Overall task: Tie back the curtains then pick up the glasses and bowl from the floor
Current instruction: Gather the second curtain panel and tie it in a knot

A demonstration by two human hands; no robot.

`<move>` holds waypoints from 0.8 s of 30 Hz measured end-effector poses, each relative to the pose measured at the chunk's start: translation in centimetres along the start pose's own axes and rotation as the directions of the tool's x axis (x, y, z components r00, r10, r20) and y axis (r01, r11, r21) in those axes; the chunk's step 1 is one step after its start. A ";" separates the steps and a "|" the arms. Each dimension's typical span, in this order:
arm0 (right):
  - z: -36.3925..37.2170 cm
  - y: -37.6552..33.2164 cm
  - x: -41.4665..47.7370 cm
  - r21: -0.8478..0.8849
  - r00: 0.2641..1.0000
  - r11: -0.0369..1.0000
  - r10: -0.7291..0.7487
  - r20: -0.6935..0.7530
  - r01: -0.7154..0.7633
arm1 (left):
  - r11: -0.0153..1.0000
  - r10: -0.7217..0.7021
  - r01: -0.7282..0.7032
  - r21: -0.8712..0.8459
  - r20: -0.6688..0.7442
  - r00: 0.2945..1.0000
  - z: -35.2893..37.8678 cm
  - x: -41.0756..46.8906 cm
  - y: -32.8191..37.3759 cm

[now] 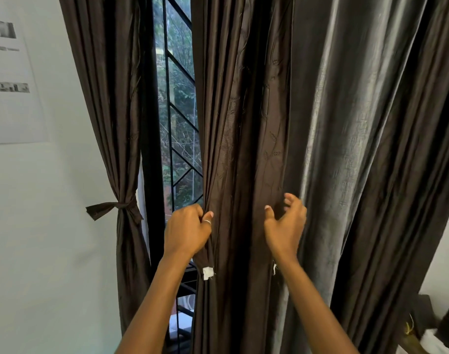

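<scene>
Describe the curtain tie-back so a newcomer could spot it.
Start at the barred window. The brown curtain left of it, against the white wall, is cinched by the tie-back. It is a knotted strip of matching cloth with one end poking leftward; the curtains right of the window show none.

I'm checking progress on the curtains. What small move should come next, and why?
Probably the right hand should close on the folds of the right curtain and sweep them toward the left hand, which grips that curtain's edge. The left curtain is tied; this one hangs spread and untied.
</scene>
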State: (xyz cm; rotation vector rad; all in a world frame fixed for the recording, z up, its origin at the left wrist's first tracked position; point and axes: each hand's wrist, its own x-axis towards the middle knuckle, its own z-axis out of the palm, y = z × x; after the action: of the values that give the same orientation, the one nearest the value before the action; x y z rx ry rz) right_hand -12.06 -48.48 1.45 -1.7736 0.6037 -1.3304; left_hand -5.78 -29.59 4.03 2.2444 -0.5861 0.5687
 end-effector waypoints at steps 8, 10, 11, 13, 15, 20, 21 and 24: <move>-2.3 1.8 5.4 -0.162 0.968 0.987 0.036 0.249 0.005 | 0.999 -0.010 0.010 -0.038 -0.009 1.000 -1.0 0.9 -2.5; -3.2 2.5 6.2 -0.182 0.980 0.983 0.051 0.193 -0.016 | 0.999 -0.032 0.031 -0.025 -0.031 0.999 -1.7 1.2 -3.5; -3.7 2.7 6.5 -0.188 0.983 0.982 0.057 0.173 -0.024 | 0.999 -0.035 0.034 -0.019 -0.040 0.999 -2.0 1.4 -3.9; -4.3 3.1 6.9 -0.206 0.983 0.978 0.064 0.171 -0.028 | 0.999 -0.032 0.031 -0.011 -0.043 0.999 -2.3 1.7 -4.4; -4.5 3.3 6.9 -0.227 0.983 0.974 0.043 0.178 -0.001 | 0.999 -0.032 0.032 0.006 -0.037 0.999 -2.2 1.9 -4.4; -4.7 3.6 5.3 -0.213 0.988 0.977 0.013 0.156 0.021 | 0.999 -0.029 0.028 -0.026 -0.045 0.999 -1.2 1.5 -4.0; -4.7 3.6 4.8 -0.199 0.988 0.980 0.009 0.157 0.023 | 0.999 -0.031 0.030 -0.029 -0.049 0.998 -1.0 1.3 -3.9; -4.2 3.4 2.8 -0.136 0.983 0.988 -0.045 0.179 0.070 | 0.998 -0.038 0.035 -0.052 -0.061 0.997 -0.5 0.6 -3.4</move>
State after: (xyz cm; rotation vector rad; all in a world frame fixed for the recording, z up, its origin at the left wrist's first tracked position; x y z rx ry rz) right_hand -14.80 -53.88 0.64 -2.0131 0.5644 -1.1775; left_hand -3.51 -27.23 2.88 2.1771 -0.5217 0.5960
